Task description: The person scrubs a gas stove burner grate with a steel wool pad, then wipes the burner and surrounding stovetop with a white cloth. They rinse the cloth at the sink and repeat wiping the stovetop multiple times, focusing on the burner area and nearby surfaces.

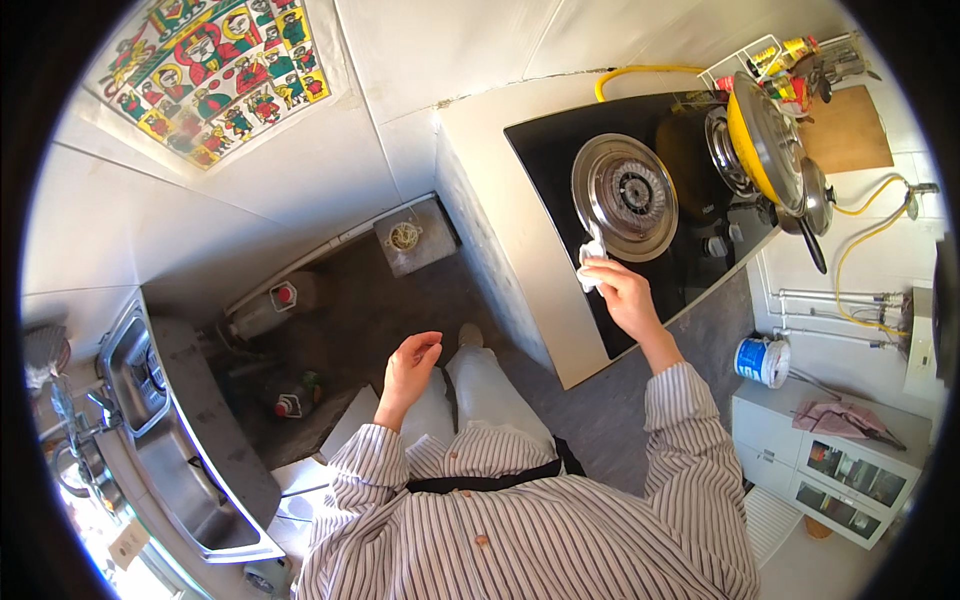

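My right hand (626,296) grips a crumpled white tissue or cloth (592,259) over the black glass gas cooktop (559,161). The white piece reaches the near rim of the round steel burner tray (600,225). In the middle of that tray sits the burner head (637,192). My left hand (409,373) hangs over the floor in front of my legs. It holds nothing, and its fingers are loosely curled with the thumb apart.
A yellow wok (750,150) with a lid stands on the far burner, its black handle jutting toward me. Control knobs (724,240) line the cooktop's front. The steel double sink (191,480) is at left. Large bottles (259,319) and a stone block (416,255) occupy the floor.
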Motion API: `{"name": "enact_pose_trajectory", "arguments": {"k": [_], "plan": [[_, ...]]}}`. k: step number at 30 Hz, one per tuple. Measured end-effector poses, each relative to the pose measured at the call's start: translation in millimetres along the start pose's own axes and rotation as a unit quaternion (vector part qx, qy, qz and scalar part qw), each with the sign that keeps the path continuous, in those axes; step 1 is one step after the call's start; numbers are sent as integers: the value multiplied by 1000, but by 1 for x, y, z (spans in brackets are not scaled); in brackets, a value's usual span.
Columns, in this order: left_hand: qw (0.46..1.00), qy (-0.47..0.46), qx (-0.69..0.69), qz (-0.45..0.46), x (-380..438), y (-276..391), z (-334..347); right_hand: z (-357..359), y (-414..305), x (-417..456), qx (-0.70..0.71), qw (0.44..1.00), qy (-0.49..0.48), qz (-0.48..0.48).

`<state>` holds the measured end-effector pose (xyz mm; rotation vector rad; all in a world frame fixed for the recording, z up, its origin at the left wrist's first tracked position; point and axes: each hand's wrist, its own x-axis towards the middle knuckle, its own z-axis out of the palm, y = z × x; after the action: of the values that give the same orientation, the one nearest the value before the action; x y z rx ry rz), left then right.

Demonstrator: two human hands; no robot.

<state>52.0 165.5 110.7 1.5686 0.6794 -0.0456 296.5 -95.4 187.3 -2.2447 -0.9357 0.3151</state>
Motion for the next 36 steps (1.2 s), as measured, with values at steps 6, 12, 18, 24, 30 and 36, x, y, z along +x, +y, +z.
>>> {"name": "enact_pose_trajectory", "arguments": {"k": [6, 12, 18, 24, 30, 36], "plan": [[999, 22, 7, -36, -8, -7, -16, -43, 1, 77, 464, 866, 46, 182], [997, 58, -11, -44, -15, -28, -19, -35, 64, 191, 179, 955, 175, 160], [995, 60, -30, -71, -17, -28, -16, 0, 61, 180, -134, 979, 152, -32], [998, 20, -30, -45, -2, -16, -2, 19, 19, 141, -130, 982, 117, -74], [1000, -10, -9, -17, 10, -1, -2, 13, 0, 80, -99, 991, 35, -83], [1000, -24, 3, 2, 9, -5, -1, 8, -10, 17, -88, 995, 31, -40]]}}
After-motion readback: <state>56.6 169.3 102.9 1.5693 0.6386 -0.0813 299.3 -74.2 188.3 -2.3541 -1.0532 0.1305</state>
